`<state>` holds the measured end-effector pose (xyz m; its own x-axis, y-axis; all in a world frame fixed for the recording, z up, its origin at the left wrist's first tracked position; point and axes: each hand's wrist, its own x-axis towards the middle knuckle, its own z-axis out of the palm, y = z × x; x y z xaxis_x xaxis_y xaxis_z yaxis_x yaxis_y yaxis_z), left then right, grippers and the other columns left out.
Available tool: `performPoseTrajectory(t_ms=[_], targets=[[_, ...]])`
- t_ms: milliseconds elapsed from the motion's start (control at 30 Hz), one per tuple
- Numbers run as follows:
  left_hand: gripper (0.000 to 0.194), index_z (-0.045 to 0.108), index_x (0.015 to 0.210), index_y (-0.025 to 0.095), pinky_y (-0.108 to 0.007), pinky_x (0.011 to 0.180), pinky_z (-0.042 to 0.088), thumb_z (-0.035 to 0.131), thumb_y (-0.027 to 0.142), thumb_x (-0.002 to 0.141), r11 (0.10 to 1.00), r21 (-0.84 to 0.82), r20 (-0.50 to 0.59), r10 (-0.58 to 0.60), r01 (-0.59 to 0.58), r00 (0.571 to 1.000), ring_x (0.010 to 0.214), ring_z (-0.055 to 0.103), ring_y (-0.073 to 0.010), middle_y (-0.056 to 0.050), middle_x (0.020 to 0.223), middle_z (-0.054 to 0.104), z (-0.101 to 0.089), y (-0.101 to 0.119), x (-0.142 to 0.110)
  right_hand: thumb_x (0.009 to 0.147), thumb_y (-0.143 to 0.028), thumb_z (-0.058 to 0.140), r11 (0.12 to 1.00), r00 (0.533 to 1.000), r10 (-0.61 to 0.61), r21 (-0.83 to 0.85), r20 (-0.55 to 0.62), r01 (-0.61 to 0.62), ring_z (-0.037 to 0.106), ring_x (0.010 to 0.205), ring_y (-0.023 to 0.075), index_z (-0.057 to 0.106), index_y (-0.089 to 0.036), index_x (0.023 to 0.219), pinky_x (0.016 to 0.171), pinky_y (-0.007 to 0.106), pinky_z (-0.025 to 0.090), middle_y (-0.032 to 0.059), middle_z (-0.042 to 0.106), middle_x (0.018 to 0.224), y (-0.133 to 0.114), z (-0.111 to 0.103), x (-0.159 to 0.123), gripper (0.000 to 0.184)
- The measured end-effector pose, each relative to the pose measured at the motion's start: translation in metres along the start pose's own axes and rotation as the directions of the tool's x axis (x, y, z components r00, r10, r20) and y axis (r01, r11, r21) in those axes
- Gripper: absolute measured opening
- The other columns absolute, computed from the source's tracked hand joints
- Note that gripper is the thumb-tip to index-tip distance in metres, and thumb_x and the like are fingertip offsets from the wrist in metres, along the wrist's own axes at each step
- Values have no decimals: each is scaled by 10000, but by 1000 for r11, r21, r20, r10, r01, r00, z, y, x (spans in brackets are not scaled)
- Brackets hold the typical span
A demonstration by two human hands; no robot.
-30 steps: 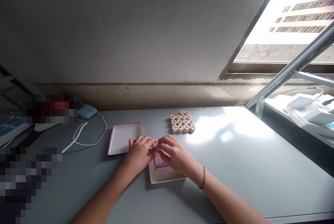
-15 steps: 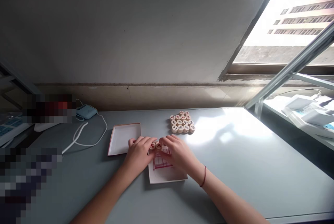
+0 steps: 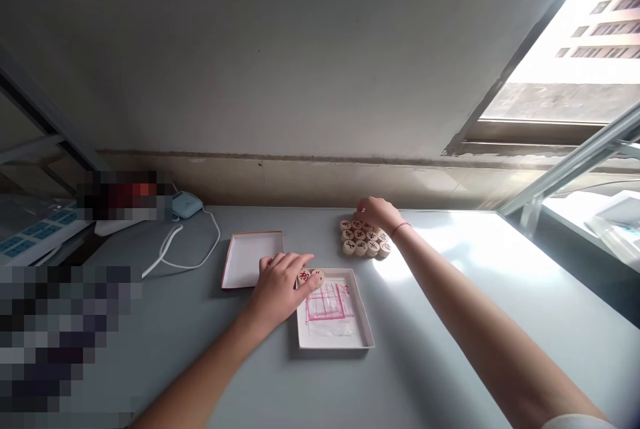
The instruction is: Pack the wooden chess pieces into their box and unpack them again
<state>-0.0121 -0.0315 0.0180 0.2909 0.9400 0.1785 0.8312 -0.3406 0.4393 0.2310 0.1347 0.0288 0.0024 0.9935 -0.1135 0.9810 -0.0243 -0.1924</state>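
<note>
At the far left, a blue-socketed power strip (image 3: 43,232) lies on the surface (image 3: 450,349). To its right is a light-blue device (image 3: 187,204); a white cable (image 3: 218,235) curves beside it toward the near side.

The shallow left tray (image 3: 254,259), white inside with a reddish rim, lies flat. The left hand (image 3: 283,279) covers its near right corner in this view. This hand is spread, palm down, with its thumb on the second of two round, red-marked pieces.

The first marked piece (image 3: 304,276) and the second marked piece (image 3: 318,275) lie side by side at the far left corner of the right tray (image 3: 333,342). This tray is white and contains a sheet with a pink grid (image 3: 326,302).

Farther right, the grouped round pieces (image 3: 361,247) are packed in rows, marked faces up. The right hand (image 3: 377,211), with a red cord (image 3: 401,225) at the wrist, is over the far side of the group, fingers bent downward. Its fingertips are partly hidden; whether it pinches a piece cannot be determined.
</note>
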Motion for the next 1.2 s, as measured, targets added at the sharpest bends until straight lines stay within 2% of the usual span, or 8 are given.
performPoseTrajectory(t_ms=[233, 400, 500, 567, 667, 833, 1033, 1200], targets=[[294, 612, 1124, 234, -381, 872, 362, 494, 394, 908, 1000, -10, -4, -9, 9, 1000, 949, 601, -200, -28, 1015, 693, -2, -2, 0, 663, -215, 691, 1000, 999, 7, 28, 42, -8, 655, 797, 230, 743, -176, 845, 658, 286, 468, 109, 703, 842, -1, -2, 12, 193], [257, 610, 1122, 237, -385, 883, 428, 496, 325, 909, 996, -90, -91, 13, -21, 996, 947, 605, -200, -43, 1024, 680, -1, -3, 2, 827, -308, 547, 975, 994, -22, 216, -105, 45, 663, 656, 139, 662, -191, 1081, 605, 244, 498, 88, 686, 1056, -16, -14, -23, 303], [314, 561, 1208, 242, -359, 872, 484, 508, 298, 903, 983, -175, -135, 22, -45, 991, 974, 608, -197, -55, 1090, 645, -1, 1, 8, 801, -402, 596, 749, 981, -155, 634, -119, 196, 648, 578, 132, 643, -177, 1023, 448, 221, 482, 92, 686, 1027, -29, -10, -66, 320], [401, 493, 1292, 253, -348, 868, 509, 530, 315, 898, 974, -215, -123, 43, -69, 991, 1020, 604, -203, -66, 1183, 603, -2, 8, 14, 781, -448, 623, 600, 961, -269, 770, -62, 218, 655, 619, 149, 639, -174, 990, 419, 218, 485, 94, 686, 982, -35, -3, -95, 345], [398, 477, 1305, 263, -331, 855, 528, 521, 296, 911, 956, -277, -112, 64, -93, 992, 1030, 615, -197, -59, 1213, 588, 0, 20, 22, 773, -482, 640, 474, 941, -335, 855, -47, 211, 652, 678, 153, 644, -177, 960, 464, 235, 523, 87, 672, 963, -40, 10, -125, 358], [293, 581, 1177, 245, -290, 804, 535, 525, 187, 895, 933, -353, -76, 53, -76, 996, 930, 643, -167, -32, 1081, 617, 9, 31, 26, 750, -472, 687, 317, 968, -226, 932, -106, 176, 607, 618, 117, 634, -176, 870, 514, 244, 521, 50, 664, 833, -39, 26, -141, 324], [337, 574, 1205, 263, -265, 784, 531, 514, 186, 882, 916, -400, -14, 37, -40, 999, 894, 638, -153, -32, 1041, 594, 14, 28, 20, 739, -499, 693, 212, 979, -199, 973, -46, 89, 632, 647, 131, 611, -178, 870, 583, 264, 538, 44, 669, 826, -34, 28, -143, 357], [174, 630, 1039, 228, -310, 831, 473, 539, 263, 895, 975, -209, -3, 78, -77, 997, 881, 622, -166, -26, 984, 633, 12, 27, 16, 750, -498, 682, 206, 983, -165, 973, -75, 109, 615, 654, 119, 612, -179, 886, 621, 278, 541, 71, 665, 961, -26, 23, -141, 354]])
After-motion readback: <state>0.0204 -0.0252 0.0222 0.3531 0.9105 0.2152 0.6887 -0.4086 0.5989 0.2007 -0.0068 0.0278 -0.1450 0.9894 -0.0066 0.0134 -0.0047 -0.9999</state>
